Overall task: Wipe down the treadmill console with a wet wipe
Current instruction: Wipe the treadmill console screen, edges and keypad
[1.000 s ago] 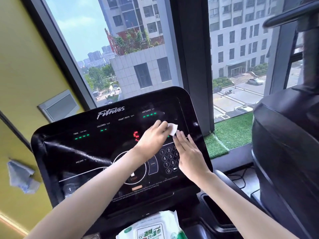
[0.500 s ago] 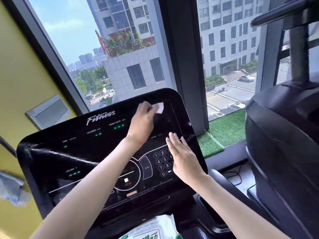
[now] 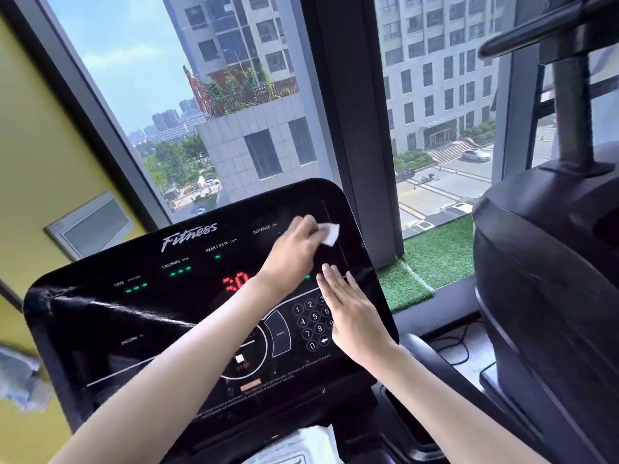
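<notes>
Pinching grip of left hand on wet wipe, pressed against treadmill console at its 1 o'clock corner, likely to scrub there. Right hand spread flat at 3 o'clock over keypad, apparently bracing the panel; holds nothing.

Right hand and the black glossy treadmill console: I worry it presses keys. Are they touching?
Touching. The head view shows the right hand lying flat, fingers spread, on the black glossy treadmill console, covering the keypad's right edge.
</notes>
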Demonstrator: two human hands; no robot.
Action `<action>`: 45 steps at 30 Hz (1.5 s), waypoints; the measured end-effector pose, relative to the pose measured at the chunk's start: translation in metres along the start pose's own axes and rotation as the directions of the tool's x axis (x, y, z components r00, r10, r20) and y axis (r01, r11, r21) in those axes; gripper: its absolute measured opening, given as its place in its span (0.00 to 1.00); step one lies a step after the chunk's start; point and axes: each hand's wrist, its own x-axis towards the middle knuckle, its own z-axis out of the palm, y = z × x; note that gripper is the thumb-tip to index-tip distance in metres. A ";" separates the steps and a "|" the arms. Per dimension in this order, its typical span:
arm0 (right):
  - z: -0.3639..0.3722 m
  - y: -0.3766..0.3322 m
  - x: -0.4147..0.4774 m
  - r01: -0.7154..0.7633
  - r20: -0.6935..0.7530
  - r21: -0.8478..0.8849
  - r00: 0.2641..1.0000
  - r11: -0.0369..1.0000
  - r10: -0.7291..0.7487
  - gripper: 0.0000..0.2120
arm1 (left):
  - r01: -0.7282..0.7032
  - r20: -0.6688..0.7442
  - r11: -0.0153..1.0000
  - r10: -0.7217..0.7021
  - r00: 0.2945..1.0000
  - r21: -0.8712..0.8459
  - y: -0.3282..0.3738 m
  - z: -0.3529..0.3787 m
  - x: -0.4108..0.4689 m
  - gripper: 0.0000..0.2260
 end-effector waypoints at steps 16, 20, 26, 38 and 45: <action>0.003 0.012 -0.039 -0.236 -0.208 0.203 0.938 0.951 0.277 0.18 | -0.302 0.225 0.951 0.310 0.924 -0.069 -0.004 0.004 -0.020 0.18; 0.007 0.010 -0.038 -0.255 -0.199 0.227 0.932 0.940 0.302 0.15 | 0.037 0.012 0.997 -0.036 0.999 -0.071 -0.006 0.001 0.011 0.19; 0.005 0.009 -0.040 -0.264 -0.159 0.220 0.940 0.939 0.302 0.15 | -0.320 0.203 0.945 0.327 0.923 -0.071 0.015 0.011 -0.032 0.16; 0.006 -0.014 -0.033 -0.179 -0.168 0.174 0.964 0.968 0.208 0.12 | -0.206 0.144 0.976 0.215 0.966 -0.076 -0.002 0.003 -0.030 0.15; 0.006 -0.037 -0.021 -0.141 -0.164 0.189 0.971 0.972 0.172 0.12 | -0.219 0.257 0.975 0.223 0.940 -0.044 -0.035 -0.023 -0.071 0.19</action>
